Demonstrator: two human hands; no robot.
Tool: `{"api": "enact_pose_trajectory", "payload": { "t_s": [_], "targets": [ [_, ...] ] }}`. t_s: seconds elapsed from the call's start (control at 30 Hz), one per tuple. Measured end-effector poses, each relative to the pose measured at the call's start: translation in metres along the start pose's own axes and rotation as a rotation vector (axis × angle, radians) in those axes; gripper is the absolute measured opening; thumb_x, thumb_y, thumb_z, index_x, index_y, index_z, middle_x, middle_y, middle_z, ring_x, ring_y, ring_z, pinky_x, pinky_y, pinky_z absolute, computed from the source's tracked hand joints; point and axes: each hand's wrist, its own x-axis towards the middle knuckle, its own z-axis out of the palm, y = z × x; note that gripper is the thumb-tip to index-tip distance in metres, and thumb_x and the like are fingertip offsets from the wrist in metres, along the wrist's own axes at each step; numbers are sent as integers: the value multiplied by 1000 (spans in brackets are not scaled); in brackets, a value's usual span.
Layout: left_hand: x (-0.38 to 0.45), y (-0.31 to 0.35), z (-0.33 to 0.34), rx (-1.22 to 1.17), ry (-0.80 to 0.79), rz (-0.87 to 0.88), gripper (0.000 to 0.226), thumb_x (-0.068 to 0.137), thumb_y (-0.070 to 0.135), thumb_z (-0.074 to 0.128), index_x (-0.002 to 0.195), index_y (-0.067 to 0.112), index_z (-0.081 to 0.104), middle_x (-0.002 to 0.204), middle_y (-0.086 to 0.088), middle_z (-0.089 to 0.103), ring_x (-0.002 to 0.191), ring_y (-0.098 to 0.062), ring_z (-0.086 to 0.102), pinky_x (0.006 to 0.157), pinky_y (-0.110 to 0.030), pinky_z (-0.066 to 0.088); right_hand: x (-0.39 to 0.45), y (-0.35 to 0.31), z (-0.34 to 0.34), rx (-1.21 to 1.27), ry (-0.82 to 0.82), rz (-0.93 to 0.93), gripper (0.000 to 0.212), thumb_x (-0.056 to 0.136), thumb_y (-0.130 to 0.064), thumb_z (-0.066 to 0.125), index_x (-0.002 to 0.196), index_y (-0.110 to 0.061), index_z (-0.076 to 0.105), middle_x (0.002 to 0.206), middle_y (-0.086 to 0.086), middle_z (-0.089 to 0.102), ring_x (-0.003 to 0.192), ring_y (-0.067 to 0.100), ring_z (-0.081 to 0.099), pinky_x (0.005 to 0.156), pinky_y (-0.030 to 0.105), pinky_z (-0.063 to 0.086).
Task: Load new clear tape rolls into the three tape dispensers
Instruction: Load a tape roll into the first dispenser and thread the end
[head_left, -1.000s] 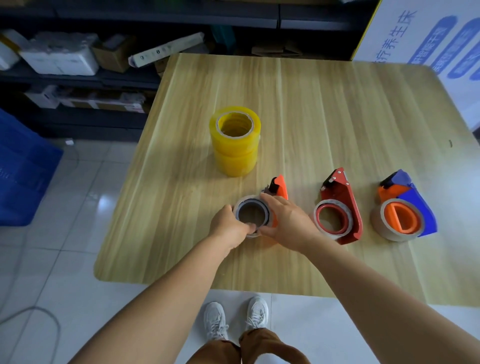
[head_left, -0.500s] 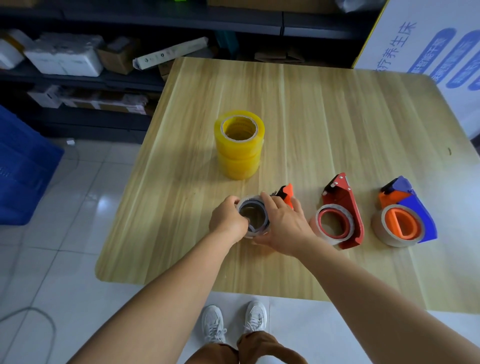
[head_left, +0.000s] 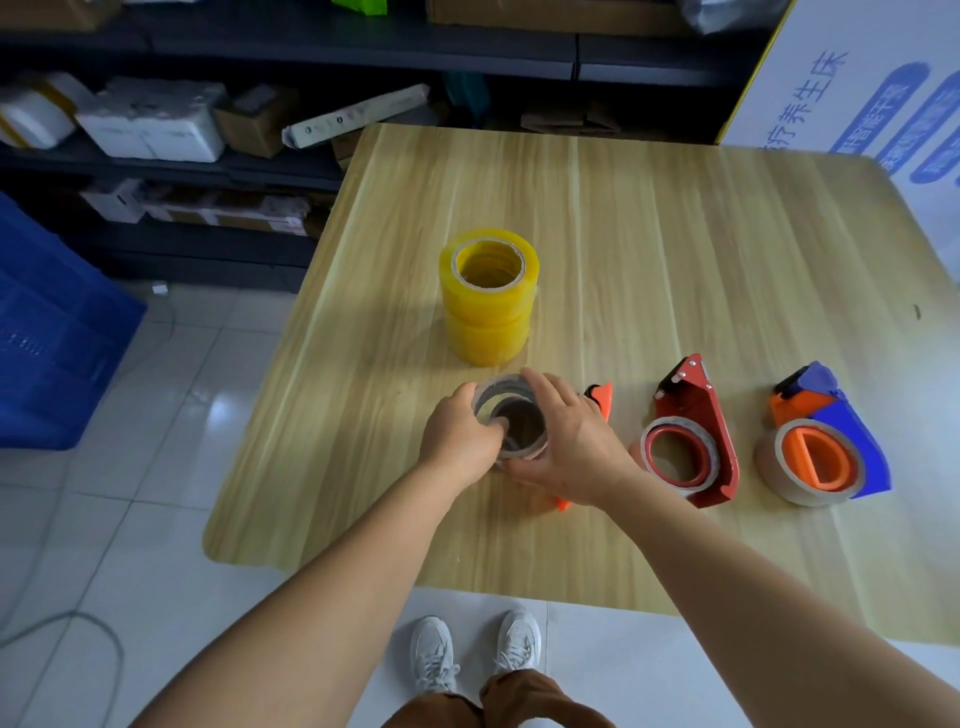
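Now the left hand (head_left: 460, 434) and right hand (head_left: 566, 441) both grip the spent roll (head_left: 511, 415), lifted since a second ago off the orange dispenser (head_left: 597, 400) at frame centre; new rolls (head_left: 488, 299) wait above.

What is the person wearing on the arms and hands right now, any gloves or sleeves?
No gloves and no sleeves show: the left hand and right hand are bare, and both forearms are uncovered up to the frame edge. No watch, ring or band is visible. Lower down, white lace-up shoes and brown trousers show.
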Motion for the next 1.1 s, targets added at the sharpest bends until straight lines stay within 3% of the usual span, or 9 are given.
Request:
{"api": "enact_pose_trajectory", "payload": {
  "t_s": [0.1,0.17,0.23,0.33,0.47,0.6,0.83,0.93,1.1],
  "targets": [
    [1,1,-7,-25,-59,87,72,82,34,70,144,29,33,140,2,43,124,-20,49,99,-36,47,1,-2,-3,103,21,53,97,75,-43,74,151,-21,17,146,-4,39,123,15,48,99,28,44],
    [0,2,-13,-18,-80,115,89,78,37,74,149,27,22,147,1,31,132,-19,40,107,-37,40,6,-5,-5,123,29,64,94,76,-37,74,150,-21,18,144,-3,41,116,16,54,93,32,49],
    [1,1,-19,-31,-103,141,97,75,37,77,150,26,16,152,1,25,137,-17,33,110,-33,34,12,-9,-7,123,26,69,93,78,-30,73,151,-20,17,148,-2,36,113,19,57,92,37,51],
    [4,-6,-31,-85,-108,137,104,71,35,81,151,26,15,155,3,24,140,-13,27,108,-26,26,20,-19,-7,107,-7,28,96,79,-32,74,153,-15,15,154,0,25,119,20,54,96,31,46],
    [11,-21,-50,-117,-65,99,105,68,32,83,150,26,18,152,4,33,139,-12,32,111,-28,30,37,-39,2,96,-38,-1,96,79,-31,75,152,-11,15,151,4,23,110,22,58,91,28,43],
    [27,-39,-75,-75,14,38,104,69,31,83,151,23,20,151,-1,31,137,-15,33,105,-23,29,64,-65,18,104,-67,-44,89,84,-25,70,152,-9,15,155,6,22,125,25,49,102,33,40],
    [67,-67,-101,18,69,-69,101,71,33,82,150,20,21,151,-2,33,135,-20,38,104,-29,34,114,-100,48,78,-184,46,82,87,1,51,154,-14,6,161,4,14,140,21,35,105,24,34],
    [84,-74,-107,47,54,-72,96,75,21,79,151,13,19,153,-7,32,137,-24,36,107,-32,32,132,-107,55,81,-203,91,77,88,0,50,153,-10,9,158,8,22,141,23,33,109,25,31],
    [108,-79,-110,161,-1,-45,99,80,32,74,153,12,11,156,-8,23,140,-24,32,110,-33,30,147,-110,59,111,-195,147,75,89,-2,51,153,-11,11,156,9,27,140,22,34,108,22,28]
  ]
}}
